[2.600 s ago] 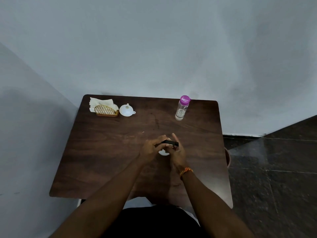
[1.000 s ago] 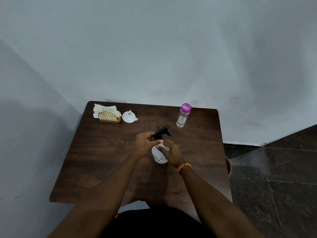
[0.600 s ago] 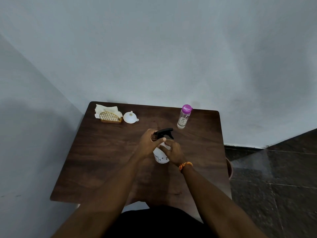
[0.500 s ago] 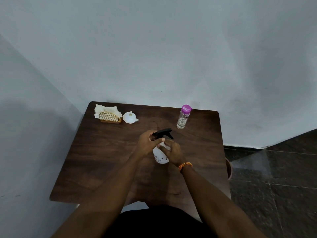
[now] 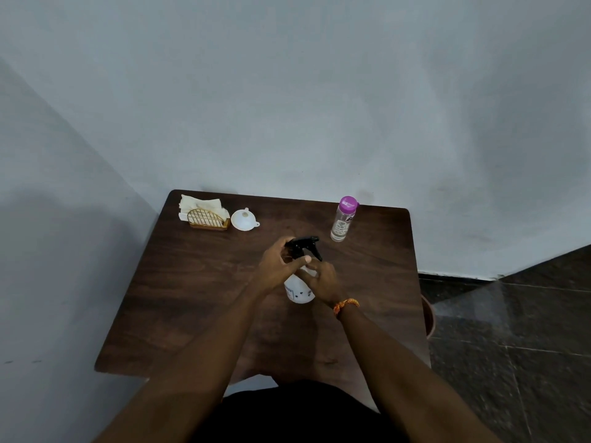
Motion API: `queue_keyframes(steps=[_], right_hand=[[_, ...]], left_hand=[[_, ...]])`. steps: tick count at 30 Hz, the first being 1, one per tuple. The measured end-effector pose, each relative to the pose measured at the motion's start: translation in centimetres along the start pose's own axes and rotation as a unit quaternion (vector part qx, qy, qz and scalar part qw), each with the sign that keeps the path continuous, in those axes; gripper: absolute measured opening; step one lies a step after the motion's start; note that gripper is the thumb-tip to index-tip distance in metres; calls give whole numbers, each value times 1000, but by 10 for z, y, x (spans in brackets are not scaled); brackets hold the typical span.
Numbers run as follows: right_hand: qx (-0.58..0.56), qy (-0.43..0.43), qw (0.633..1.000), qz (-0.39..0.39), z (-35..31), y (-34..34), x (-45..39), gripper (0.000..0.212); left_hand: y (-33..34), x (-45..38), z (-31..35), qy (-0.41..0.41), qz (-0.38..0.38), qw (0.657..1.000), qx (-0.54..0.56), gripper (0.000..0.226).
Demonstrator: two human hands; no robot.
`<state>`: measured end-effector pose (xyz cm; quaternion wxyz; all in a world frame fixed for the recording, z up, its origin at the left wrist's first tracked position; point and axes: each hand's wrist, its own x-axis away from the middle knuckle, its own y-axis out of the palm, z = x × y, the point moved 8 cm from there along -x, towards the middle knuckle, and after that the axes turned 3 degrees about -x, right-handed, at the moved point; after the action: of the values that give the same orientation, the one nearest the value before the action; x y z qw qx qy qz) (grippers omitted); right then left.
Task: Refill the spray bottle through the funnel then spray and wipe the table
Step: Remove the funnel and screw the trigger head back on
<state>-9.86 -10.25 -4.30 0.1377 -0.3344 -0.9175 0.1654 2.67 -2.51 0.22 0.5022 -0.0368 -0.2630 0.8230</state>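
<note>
The table is standing in a wall corner, its far and left edges lying against the walls, its right edge facing open floor. Bare wood is lying open all round the hands. Both hands are working at the table's middle: the right hand is gripping the white spray bottle, the left hand is curling round its black head. The water bottle is standing near the far right corner; napkins and the funnel are sitting by the far left corner. Since half a second ago, the head's nozzle is pointing more rightward.
</note>
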Motion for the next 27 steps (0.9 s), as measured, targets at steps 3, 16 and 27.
queue_keyframes(steps=[3, 16, 27], right_hand=[[-2, -16, 1000, 17, -10, -3, -3, 24], [-25, 21, 999, 15, -3, -5, -6, 28], [3, -6, 1000, 12, -1, -4, -15, 25]], left_hand=[[-10, 2, 1, 5, 63, 998, 24, 53], [-8, 0, 5, 3, 45, 997, 69, 71], [-13, 2, -3, -20, 54, 997, 47, 37]])
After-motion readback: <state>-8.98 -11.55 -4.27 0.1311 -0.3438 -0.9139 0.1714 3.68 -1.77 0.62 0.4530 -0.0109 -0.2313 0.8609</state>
